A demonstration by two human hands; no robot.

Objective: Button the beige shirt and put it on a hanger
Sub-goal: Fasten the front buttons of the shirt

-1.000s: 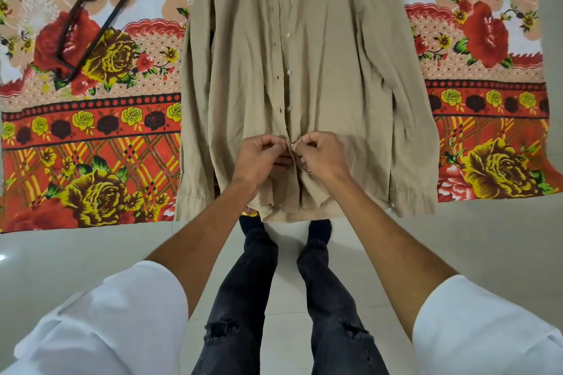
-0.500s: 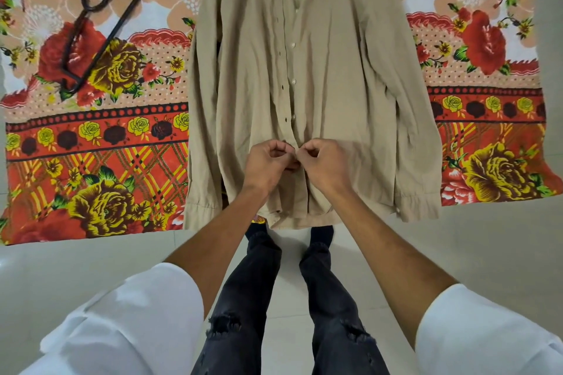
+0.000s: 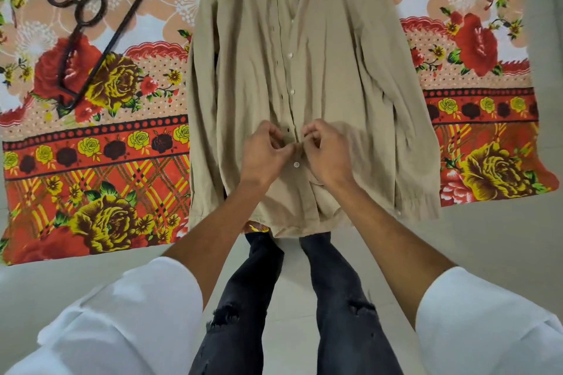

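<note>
Head view: both hands work at the front placket of the beige shirt (image 3: 320,76), low on the garment. The left hand (image 3: 264,153) closes its grip on the buttonhole edge of the shirt, thumb against curled fingers. The right hand (image 3: 326,151) pinches the button-side edge the same way. The two grips nearly touch at the placket, which brings hole and button into line.

One white button (image 3: 296,164) shows just below the hands and appears fastened. Several buttons above the hands lie apart from their holes, so the placket there is judged open. Buttoning therefore seems to proceed from the hem upward, with most buttons not yet done.

The shirt lies flat, front up, collar away from the person, sleeves along its sides. This flat layout keeps both edges parallel for pairing. It rests on a floral sheet (image 3: 91,161) spread over the floor (image 3: 487,237).

A dark hanger (image 3: 91,27) lies on the sheet, well apart to the upper left, untouched and within reach for the hanging step.
</note>
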